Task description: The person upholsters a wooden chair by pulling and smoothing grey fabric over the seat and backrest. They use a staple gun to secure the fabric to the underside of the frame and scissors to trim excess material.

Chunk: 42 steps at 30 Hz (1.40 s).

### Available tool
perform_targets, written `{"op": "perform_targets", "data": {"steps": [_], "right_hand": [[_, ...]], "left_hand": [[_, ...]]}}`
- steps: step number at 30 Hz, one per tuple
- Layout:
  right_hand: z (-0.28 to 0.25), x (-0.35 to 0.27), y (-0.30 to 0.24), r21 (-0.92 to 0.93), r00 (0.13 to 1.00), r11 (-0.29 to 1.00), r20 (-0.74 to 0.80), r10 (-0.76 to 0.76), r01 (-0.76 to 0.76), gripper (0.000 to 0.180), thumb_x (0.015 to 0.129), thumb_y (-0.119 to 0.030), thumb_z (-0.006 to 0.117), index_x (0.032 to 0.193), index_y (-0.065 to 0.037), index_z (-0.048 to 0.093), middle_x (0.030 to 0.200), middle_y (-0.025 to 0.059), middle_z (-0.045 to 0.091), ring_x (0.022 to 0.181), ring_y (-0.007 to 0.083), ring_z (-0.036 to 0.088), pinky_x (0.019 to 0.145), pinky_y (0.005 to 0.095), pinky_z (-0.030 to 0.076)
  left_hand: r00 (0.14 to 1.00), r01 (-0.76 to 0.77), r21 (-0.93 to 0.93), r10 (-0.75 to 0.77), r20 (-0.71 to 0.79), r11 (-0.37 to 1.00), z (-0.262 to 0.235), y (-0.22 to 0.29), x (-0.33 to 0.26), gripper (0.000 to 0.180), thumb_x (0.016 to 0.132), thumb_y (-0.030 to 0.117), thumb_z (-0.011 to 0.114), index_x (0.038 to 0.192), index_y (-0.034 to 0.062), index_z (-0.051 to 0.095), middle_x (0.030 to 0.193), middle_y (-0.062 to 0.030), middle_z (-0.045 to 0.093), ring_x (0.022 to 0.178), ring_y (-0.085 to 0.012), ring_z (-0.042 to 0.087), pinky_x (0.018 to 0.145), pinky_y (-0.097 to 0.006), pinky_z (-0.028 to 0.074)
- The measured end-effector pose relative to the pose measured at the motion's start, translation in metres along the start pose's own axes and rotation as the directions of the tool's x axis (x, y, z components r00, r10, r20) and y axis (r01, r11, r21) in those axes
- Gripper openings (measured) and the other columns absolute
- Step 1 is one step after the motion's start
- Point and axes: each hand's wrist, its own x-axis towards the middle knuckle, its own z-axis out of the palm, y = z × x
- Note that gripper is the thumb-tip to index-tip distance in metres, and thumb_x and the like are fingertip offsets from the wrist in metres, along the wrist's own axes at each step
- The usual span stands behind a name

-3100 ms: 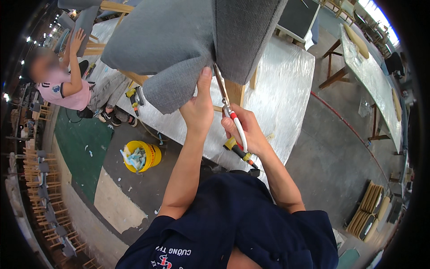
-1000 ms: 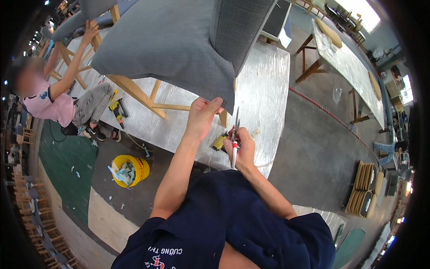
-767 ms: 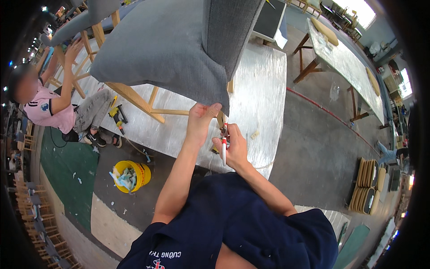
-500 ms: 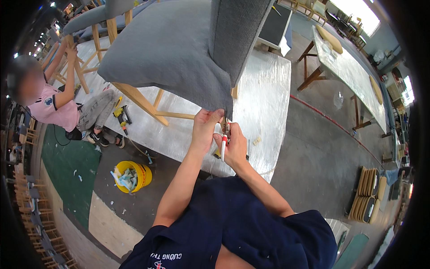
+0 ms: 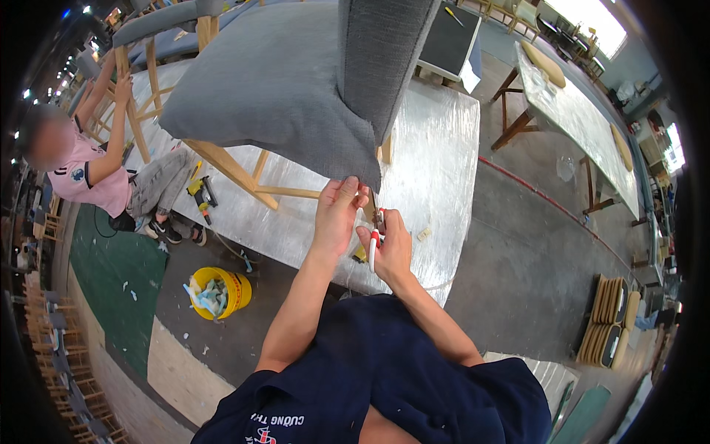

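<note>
A grey upholstered chair with pale wooden legs stands on the wrapped table before me. Its fabric hangs to a corner flap below the backrest. My left hand pinches the lower edge of this flap between thumb and fingers. Just right of it, my right hand is closed around shears with red and white handles. The blades point up toward the flap's corner, close to my left fingertips; whether they touch the cloth I cannot tell.
A yellow-and-black staple gun lies on the table, left of my arms. Below stands a yellow bucket of scraps. At the left a co-worker in a pink shirt handles another chair. A second wrapped table stands right.
The shears and my right hand have shifted slightly right and down. My left thumb has slid a little left along the flap's edge. The co-worker's arms have moved slightly.
</note>
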Motion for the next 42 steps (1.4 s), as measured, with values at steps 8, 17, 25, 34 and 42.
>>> {"op": "perform_targets", "data": {"steps": [8, 17, 25, 34, 42], "right_hand": [[-0.001, 0.002, 0.002, -0.018, 0.999, 0.999, 0.002, -0.035, 0.035, 0.046, 0.092, -0.032, 0.082, 0.114, -0.001, 0.055, 0.088, 0.0151, 0.057, 0.067, 0.0352, 0.059, 0.061, 0.0454, 0.047], [0.007, 0.016, 0.002, -0.062, 1.0, 0.998, 0.004, -0.025, 0.025, 0.05, 0.089, -0.033, 0.086, 0.11, -0.001, 0.054, 0.088, 0.018, 0.061, 0.072, 0.0392, 0.064, 0.062, 0.0475, 0.049], [0.016, 0.007, 0.013, -0.063, 0.996, 0.996, -0.055, -0.069, 0.066, 0.048, 0.088, -0.033, 0.088, 0.094, -0.005, 0.049, 0.066, 0.0119, 0.054, 0.053, 0.0284, 0.051, 0.053, 0.0405, 0.043], [0.008, 0.015, -0.011, 0.012, 1.0, 1.0, -0.003, -0.008, 0.008, 0.049, 0.087, -0.035, 0.088, 0.102, -0.004, 0.054, 0.081, 0.0174, 0.059, 0.064, 0.0374, 0.062, 0.057, 0.0463, 0.047], [0.015, 0.005, -0.003, 0.039, 1.0, 0.999, -0.014, -0.011, 0.011, 0.045, 0.089, -0.034, 0.088, 0.092, -0.002, 0.056, 0.068, 0.0097, 0.053, 0.058, 0.0193, 0.049, 0.054, 0.0362, 0.043]], "left_hand": [[0.999, -0.039, 0.158, 0.038, 0.008, 0.987, 0.004, 0.005, 0.005, 0.015, 0.104, 0.019, 0.072, 0.106, 0.0065, 0.065, 0.095, -0.0016, 0.065, 0.086, -0.0093, 0.057, 0.079, -0.026, 0.047], [0.999, -0.053, 0.235, 0.053, 0.004, 0.971, 0.001, -0.002, 0.003, 0.01, 0.107, 0.014, 0.065, 0.108, 0.0052, 0.062, 0.095, -0.0005, 0.062, 0.085, -0.0089, 0.055, 0.079, -0.026, 0.048], [0.997, -0.075, 0.27, 0.076, 0.008, 0.96, -0.013, -0.005, -0.002, 0.012, 0.105, 0.013, 0.067, 0.112, 0.0036, 0.064, 0.099, -0.0012, 0.064, 0.088, -0.0091, 0.058, 0.082, -0.026, 0.049], [0.996, -0.084, 0.318, 0.068, 0.062, 0.944, -0.012, 0.005, -0.009, 0.014, 0.104, 0.016, 0.07, 0.109, 0.0044, 0.064, 0.095, -0.0022, 0.067, 0.09, -0.0082, 0.062, 0.079, -0.025, 0.051], [0.996, -0.082, 0.369, 0.06, 0.069, 0.926, -0.015, 0.012, -0.015, 0.016, 0.102, 0.017, 0.072, 0.104, 0.0035, 0.063, 0.097, -0.0043, 0.069, 0.092, -0.0115, 0.064, 0.081, -0.027, 0.052]]}}
